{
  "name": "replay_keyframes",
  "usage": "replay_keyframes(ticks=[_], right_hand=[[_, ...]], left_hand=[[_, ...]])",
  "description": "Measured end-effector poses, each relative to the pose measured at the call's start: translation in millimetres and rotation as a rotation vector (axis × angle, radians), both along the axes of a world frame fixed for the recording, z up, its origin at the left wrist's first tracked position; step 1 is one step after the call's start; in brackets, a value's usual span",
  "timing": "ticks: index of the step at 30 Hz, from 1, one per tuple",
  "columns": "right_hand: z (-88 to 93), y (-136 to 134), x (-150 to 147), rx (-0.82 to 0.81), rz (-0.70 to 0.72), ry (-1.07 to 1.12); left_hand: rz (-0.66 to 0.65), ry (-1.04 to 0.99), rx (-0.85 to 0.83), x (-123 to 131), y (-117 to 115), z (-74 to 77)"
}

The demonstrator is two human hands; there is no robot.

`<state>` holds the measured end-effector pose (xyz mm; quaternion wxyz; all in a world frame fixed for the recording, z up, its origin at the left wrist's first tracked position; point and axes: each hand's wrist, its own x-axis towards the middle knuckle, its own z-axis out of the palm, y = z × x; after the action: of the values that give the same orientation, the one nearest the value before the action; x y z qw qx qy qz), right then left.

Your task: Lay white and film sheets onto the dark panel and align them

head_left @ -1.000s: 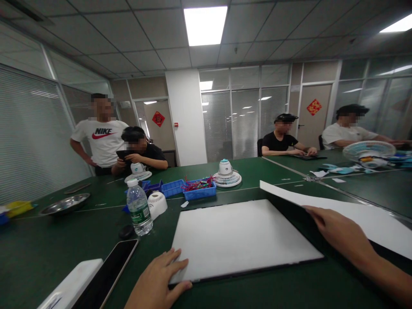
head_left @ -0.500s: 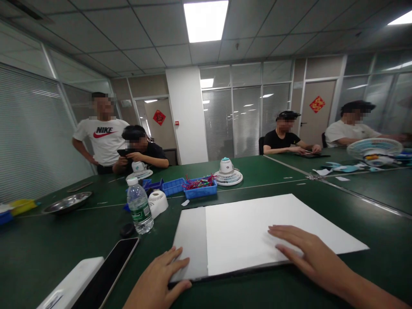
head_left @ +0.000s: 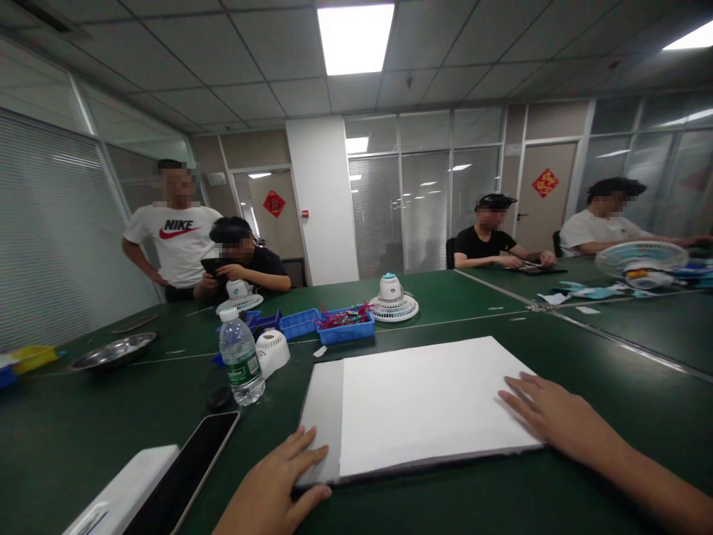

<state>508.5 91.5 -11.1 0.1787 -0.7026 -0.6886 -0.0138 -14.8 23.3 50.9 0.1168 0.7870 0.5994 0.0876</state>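
A white sheet of paper [head_left: 423, 405] lies flat on the table in front of me, over a grey-white board or sheet [head_left: 323, 416] with a dark lower edge. My left hand [head_left: 281, 479] rests at the near left corner of that grey-white layer, fingers spread and thumb apart. At the right end of the white sheet is my right hand [head_left: 562, 423], its fingers stretched out over the paper's edge. Part of that edge is hidden under the hand. Neither hand grips anything.
Left of the paper are a water bottle [head_left: 242, 364], a phone [head_left: 186, 475], a white box [head_left: 125, 490] and a white plastic housing [head_left: 272, 353]. Beyond stand a blue bin of wires [head_left: 346, 327], a fan part [head_left: 393, 301] and a metal tray [head_left: 114, 351]. Several people are around the table.
My right hand has moved right, from over the paper to its right end. The white sheet has shifted left over the grey-white layer. My left hand stays in place.
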Motion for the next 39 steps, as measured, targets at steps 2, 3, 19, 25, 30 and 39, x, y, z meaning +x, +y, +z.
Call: replay_keyframes(ticks=[2,3,19,25,30,39], right_hand=[[4.4,-5.9,-14.2,-0.036,0.026,-0.010],[6.0,-8.2,-20.0,-0.045,0.046,-0.014],[-0.5,-9.5,-24.4,-0.013,0.093,-0.031],[3.0,-17.9,-40.0,0.013,0.149,-0.015],[5.1,-21.2,-44.8,0.037,0.191,-0.010],[-1.4,-25.8,-47.3,0.000,0.221,0.007]], left_hand=[[-0.005,-0.022,0.004,-1.3,-0.2,-0.5],[-0.006,-0.038,0.012,-2.3,-0.1,-1.3],[0.047,-0.016,0.015,-1.2,0.5,-7.1],[0.029,-0.047,0.054,-3.8,4.4,-13.9],[0.015,-0.055,0.046,-3.9,4.0,-11.1],[0.016,-0.056,0.046,-6.8,8.1,-11.9]])
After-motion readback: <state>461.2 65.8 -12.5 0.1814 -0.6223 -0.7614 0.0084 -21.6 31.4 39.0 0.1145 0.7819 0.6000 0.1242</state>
